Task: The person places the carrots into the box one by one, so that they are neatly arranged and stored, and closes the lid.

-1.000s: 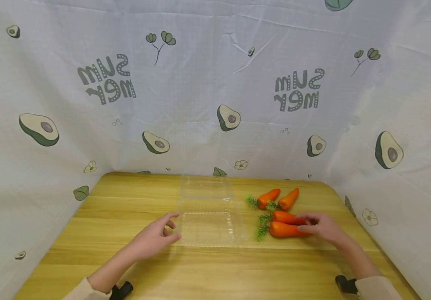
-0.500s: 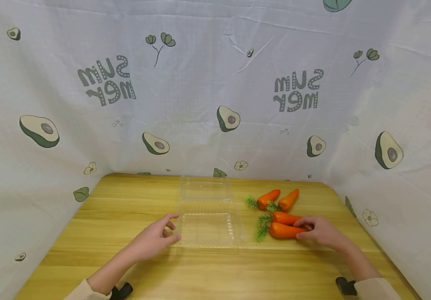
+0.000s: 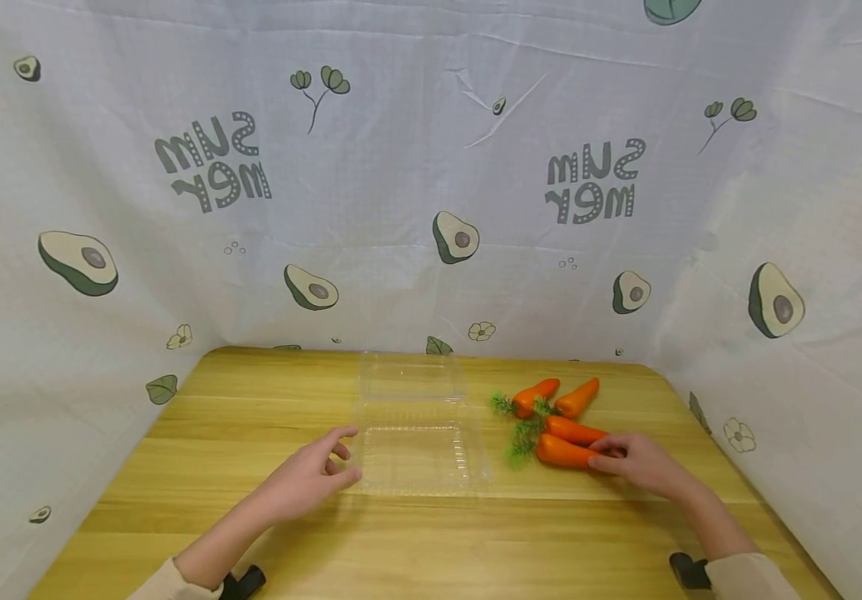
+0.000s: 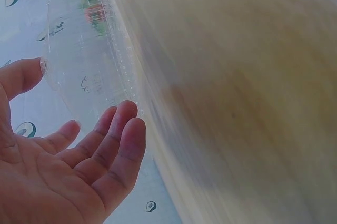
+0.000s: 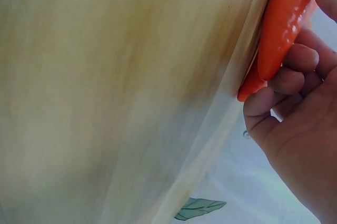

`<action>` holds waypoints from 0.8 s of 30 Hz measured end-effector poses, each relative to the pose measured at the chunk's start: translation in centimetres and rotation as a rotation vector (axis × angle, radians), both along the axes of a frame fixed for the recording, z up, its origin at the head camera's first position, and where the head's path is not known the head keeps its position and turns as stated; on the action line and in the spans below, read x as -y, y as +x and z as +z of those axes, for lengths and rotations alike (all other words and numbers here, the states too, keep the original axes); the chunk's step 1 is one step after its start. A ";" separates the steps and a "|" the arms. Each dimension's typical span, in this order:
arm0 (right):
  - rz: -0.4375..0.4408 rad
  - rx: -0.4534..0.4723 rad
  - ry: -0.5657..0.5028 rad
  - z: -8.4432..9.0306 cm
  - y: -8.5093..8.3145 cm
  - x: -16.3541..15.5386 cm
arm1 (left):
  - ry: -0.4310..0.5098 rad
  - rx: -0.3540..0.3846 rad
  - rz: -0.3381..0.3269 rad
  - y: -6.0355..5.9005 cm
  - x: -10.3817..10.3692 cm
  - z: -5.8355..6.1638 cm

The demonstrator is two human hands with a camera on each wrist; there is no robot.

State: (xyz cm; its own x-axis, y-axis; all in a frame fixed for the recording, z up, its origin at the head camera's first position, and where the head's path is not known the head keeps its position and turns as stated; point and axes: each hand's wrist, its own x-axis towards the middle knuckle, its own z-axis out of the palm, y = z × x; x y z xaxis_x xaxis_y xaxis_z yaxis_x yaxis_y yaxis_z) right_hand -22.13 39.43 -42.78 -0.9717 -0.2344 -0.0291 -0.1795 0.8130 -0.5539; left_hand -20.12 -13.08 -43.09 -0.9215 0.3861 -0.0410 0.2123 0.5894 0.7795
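Note:
A clear plastic clamshell box [image 3: 418, 433] lies open on the wooden table [image 3: 416, 542], its lid toward the wall. My left hand [image 3: 311, 475] rests beside the box's left edge with fingers relaxed, fingertips [image 4: 124, 121] near its rim [image 4: 89, 76]. Several orange toy carrots with green tops lie right of the box. My right hand [image 3: 637, 462] pinches the nearest carrot [image 3: 560, 451] at its tip, fingers curled around it [image 5: 281, 29]. Another carrot [image 3: 573, 431] lies just behind it, and two more [image 3: 536, 395] [image 3: 578, 397] lie farther back.
White cloth printed with avocados [image 3: 455, 237] walls the table at the back and both sides. Bare wood stretches in front of the box and on the left part of the table [image 3: 251, 400].
My right hand has closed on the nearest carrot's tip and shifted it slightly left and up, away from where it lay. The left hand and box stay put.

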 end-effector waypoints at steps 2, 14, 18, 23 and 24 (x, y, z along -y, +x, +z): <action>-0.001 0.007 0.007 0.0 -0.1 0.0 | -0.001 -0.002 -0.001 0.0 0.0 0.0; -0.018 -0.005 0.049 0.0 -0.9 0.0 | 0.012 0.021 0.008 0.2 -0.2 0.3; -0.011 0.006 0.041 0.0 -0.9 0.0 | 0.015 0.023 0.005 0.2 -0.2 0.2; 0.038 0.001 0.011 -0.4 -1.0 -0.4 | 0.016 0.023 0.006 0.1 -0.1 0.0; 0.045 0.007 0.000 -0.4 -1.0 -0.4 | 0.016 0.023 0.007 0.1 -0.1 0.0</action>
State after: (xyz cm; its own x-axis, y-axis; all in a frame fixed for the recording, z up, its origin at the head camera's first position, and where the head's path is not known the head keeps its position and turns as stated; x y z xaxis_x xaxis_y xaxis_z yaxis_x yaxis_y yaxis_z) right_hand -23.16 39.88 -43.22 -0.9601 -0.2775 -0.0359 -0.2116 0.8041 -0.5555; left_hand -20.01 -12.96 -43.06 -0.9231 0.3806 -0.0559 0.1904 0.5781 0.7934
